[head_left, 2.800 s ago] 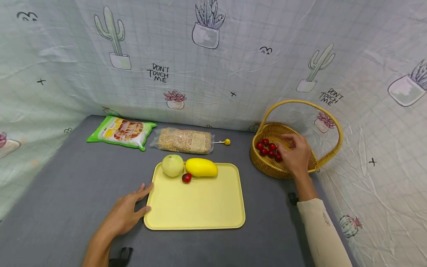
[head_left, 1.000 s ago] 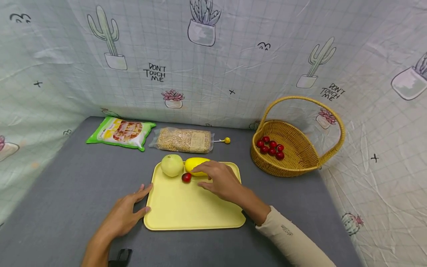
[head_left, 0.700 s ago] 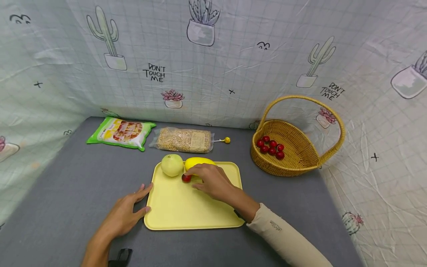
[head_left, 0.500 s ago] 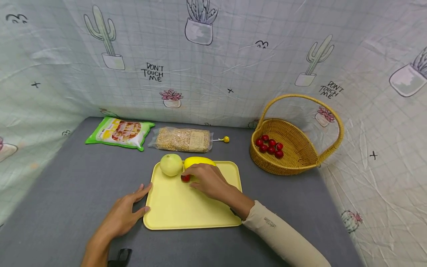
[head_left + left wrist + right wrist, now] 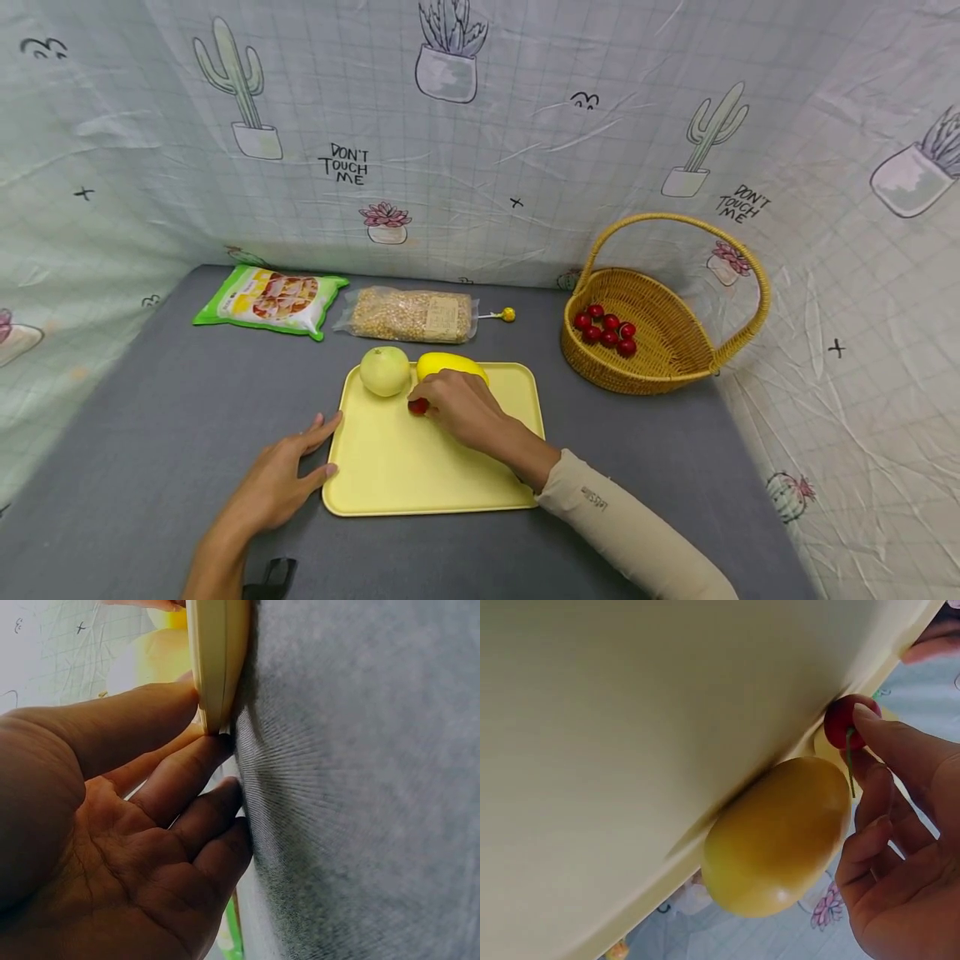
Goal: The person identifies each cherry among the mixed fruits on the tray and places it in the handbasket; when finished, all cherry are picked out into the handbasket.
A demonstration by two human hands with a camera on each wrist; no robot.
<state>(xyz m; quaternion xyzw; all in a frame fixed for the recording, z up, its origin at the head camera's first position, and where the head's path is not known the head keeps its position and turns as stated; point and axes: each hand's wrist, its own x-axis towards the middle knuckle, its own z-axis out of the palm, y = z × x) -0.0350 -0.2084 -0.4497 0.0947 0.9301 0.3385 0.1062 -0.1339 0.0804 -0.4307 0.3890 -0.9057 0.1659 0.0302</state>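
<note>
My right hand (image 5: 459, 407) pinches a dark red cherry (image 5: 417, 406) between thumb and fingers over the yellow tray (image 5: 435, 475). In the right wrist view the cherry (image 5: 847, 721) shows a green stem, and the thumb tip lies on its side. Right beside that hand is a yellow mango (image 5: 450, 364), partly covered by it in the head view. A pale green round fruit (image 5: 385, 372) sits in the tray's back left corner. My left hand (image 5: 283, 477) rests at the tray's left edge, fingers spread; its thumb and fingertips touch the rim (image 5: 214, 667).
A wicker basket (image 5: 667, 379) with a tall handle stands at the right, several cherries (image 5: 609, 337) inside. Along the back lie a green-and-white food bag (image 5: 281, 298), a clear bag of yellow grains (image 5: 405, 315) and a lollipop (image 5: 508, 314). Printed cloth hangs behind.
My right hand has gone from the basket to the tray, closed its fingers on the cherry there and shifted it slightly toward me. The left hand stays at the tray's edge.
</note>
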